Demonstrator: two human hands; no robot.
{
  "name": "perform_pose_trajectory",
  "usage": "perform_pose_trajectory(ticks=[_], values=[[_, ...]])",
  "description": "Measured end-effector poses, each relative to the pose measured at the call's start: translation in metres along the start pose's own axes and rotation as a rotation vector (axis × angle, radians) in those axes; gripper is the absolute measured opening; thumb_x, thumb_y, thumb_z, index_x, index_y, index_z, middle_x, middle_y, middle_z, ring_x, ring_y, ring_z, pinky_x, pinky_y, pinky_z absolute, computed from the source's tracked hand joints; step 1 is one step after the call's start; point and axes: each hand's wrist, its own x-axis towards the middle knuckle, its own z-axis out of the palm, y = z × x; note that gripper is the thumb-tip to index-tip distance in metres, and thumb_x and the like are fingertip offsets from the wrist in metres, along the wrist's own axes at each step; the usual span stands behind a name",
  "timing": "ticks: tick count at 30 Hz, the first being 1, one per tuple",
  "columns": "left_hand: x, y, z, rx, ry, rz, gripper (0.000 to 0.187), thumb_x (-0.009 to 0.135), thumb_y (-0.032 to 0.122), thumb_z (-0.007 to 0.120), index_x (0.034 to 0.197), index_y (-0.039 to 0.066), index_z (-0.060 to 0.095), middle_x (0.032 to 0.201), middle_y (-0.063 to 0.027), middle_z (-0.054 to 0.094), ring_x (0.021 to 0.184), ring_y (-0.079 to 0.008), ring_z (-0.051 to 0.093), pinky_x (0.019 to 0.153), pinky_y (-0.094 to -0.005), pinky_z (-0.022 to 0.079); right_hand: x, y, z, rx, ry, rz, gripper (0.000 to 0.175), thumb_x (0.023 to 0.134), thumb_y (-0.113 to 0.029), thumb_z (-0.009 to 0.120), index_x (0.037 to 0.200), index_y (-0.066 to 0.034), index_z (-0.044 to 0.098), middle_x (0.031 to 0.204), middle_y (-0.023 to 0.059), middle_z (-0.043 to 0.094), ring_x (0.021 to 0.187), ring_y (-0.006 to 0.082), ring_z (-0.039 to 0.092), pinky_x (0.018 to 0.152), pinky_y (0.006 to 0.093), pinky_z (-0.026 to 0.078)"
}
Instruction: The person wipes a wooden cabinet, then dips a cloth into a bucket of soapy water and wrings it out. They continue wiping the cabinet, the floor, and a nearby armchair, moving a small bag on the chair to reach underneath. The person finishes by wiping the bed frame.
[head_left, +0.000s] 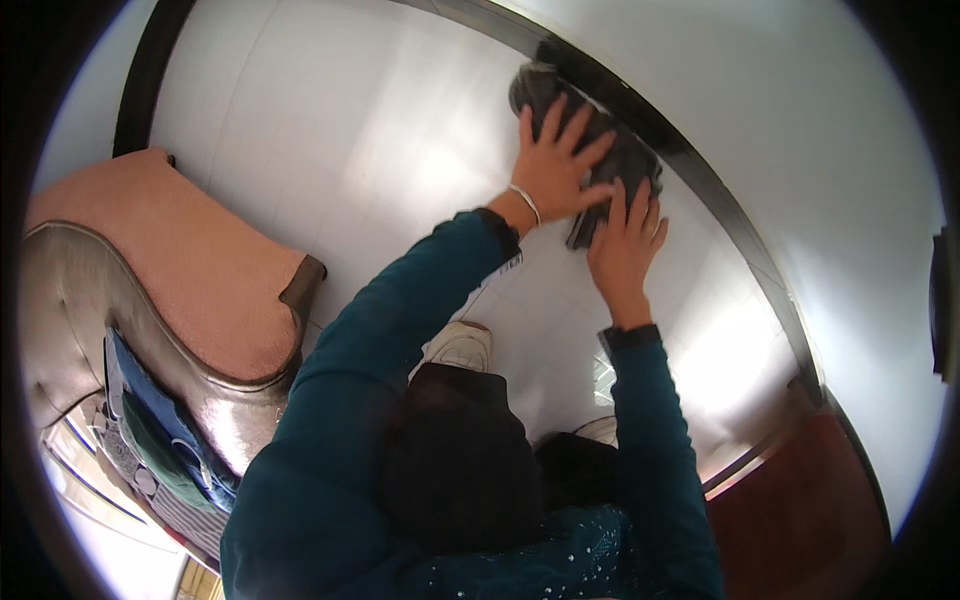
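Observation:
A dark grey cloth (634, 159) lies bunched on the white tiled floor (300, 135), along the black skirting board (697, 165) at the foot of the wall. Flat on the cloth's middle rests my left hand (551, 169), its fingers spread wide and a thin bangle on the wrist. My right hand (624, 251) is closer to me, with its fingertips on the near end of the cloth and the palm over the floor. Neither hand is seen to close around the cloth. Parts of the cloth are hidden under my fingers.
To the left stands a sofa (172, 262) with a pinkish back and a shiny bronze-coloured edge; folded clothes (165, 427) lie on it. A pale wall (840, 187) rises at the right. A reddish-brown surface (795, 480) is at lower right. My shoe (461, 345) is beneath me.

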Motion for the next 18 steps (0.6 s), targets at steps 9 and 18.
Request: perform_pose_trajectory(ticks=[9,18], values=[[-0.002,-0.137,-0.027,0.2,0.136,-0.084,0.053,0.082,0.052,0.067,0.129,0.03,0.061,0.136,-0.0125,0.052,0.133,-0.0386,0.04,0.102,-0.0565,0.036,0.083,-0.076,0.023,0.157,0.136,-0.15,0.065,0.077,-0.024,0.073,0.137,-0.0255,0.048,0.147,0.0179,0.038,0.134,0.0443,0.037,0.105,0.0725,0.02],[-0.093,-0.078,-0.057,0.337,0.015,-0.084,0.049,0.085,0.042,0.066,0.129,0.021,0.064,0.122,-0.0175,0.054,0.11,-0.0377,0.048,0.089,-0.0494,0.045,0.053,-0.022,0.012,0.18,0.109,-0.427,0.029,0.089,-0.011,0.055,0.11,-0.0268,0.068,0.132,0.0085,0.056,0.126,0.0394,0.047,0.111,0.0628,0.021]])
